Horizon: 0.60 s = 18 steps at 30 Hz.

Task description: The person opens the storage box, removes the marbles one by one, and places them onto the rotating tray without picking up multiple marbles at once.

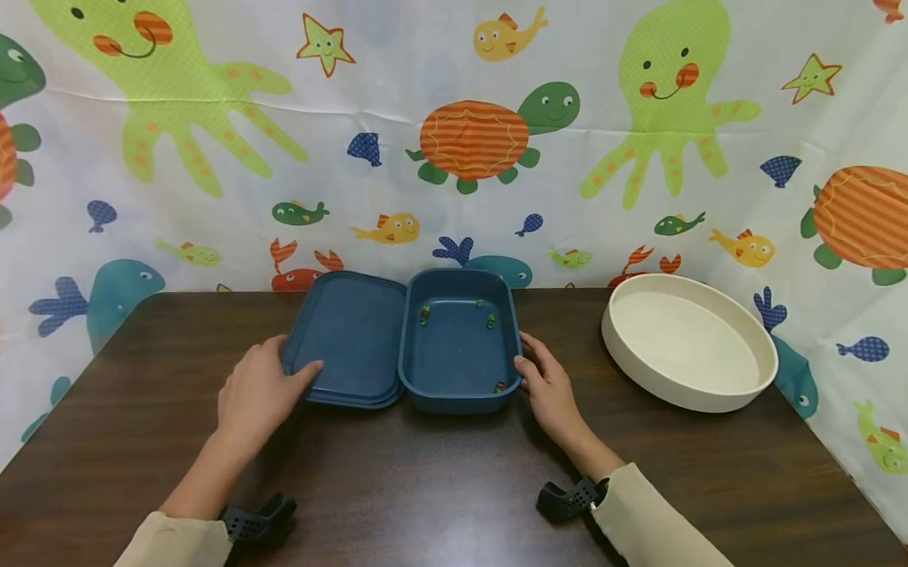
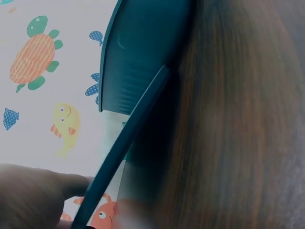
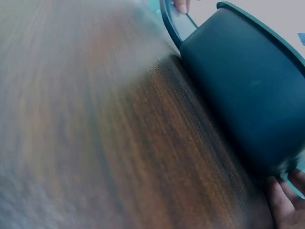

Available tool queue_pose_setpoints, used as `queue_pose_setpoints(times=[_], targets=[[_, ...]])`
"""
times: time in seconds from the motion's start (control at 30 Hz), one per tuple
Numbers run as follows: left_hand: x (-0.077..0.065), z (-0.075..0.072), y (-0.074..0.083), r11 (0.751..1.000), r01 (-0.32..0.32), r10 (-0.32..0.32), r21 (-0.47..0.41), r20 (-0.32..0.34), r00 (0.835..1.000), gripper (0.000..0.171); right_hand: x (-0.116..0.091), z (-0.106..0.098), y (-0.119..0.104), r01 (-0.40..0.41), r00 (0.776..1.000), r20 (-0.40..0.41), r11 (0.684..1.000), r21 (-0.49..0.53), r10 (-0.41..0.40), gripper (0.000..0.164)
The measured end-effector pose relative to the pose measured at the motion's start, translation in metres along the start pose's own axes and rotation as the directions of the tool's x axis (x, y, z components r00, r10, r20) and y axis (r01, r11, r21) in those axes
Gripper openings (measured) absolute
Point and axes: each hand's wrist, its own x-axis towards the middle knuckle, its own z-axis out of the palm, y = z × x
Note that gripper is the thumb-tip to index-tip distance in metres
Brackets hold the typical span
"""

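Observation:
A dark blue rectangular lid (image 1: 350, 338) is beside a matching deep container (image 1: 454, 367). My left hand (image 1: 258, 393) grips the lid's left edge, its thumb on the upper face. In the left wrist view the lid (image 2: 126, 143) is seen edge-on, slanting up off the table. Inside the container are several tiny coloured pieces (image 1: 491, 321), mostly green, one reddish near the front right corner; their kind is too small to tell. My right hand (image 1: 551, 395) touches the container's right wall from outside, with the fingertips (image 3: 274, 183) against its lower part in the right wrist view.
A round cream tray (image 1: 688, 337) with a raised rim stands to the right on the brown wooden table (image 1: 431, 500). A white curtain (image 1: 238, 226) printed with sea animals hangs behind the table's back edge. Black bands (image 1: 254, 518) circle both wrists.

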Motion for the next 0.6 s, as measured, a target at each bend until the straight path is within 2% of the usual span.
queue_pose_setpoints(times=[0.27,0.6], targets=[[0.003,0.004,-0.009,0.999,0.023,-0.027,0.031,0.103,0.994,0.088,-0.001,0.0,-0.002,0.002,1.0,-0.002,1.0,-0.009,-0.002,0.043],[0.006,0.009,-0.012,0.996,0.044,-0.055,0.076,0.144,0.988,0.089,0.0,0.0,-0.001,0.002,1.0,-0.004,1.0,-0.016,-0.002,0.044]])
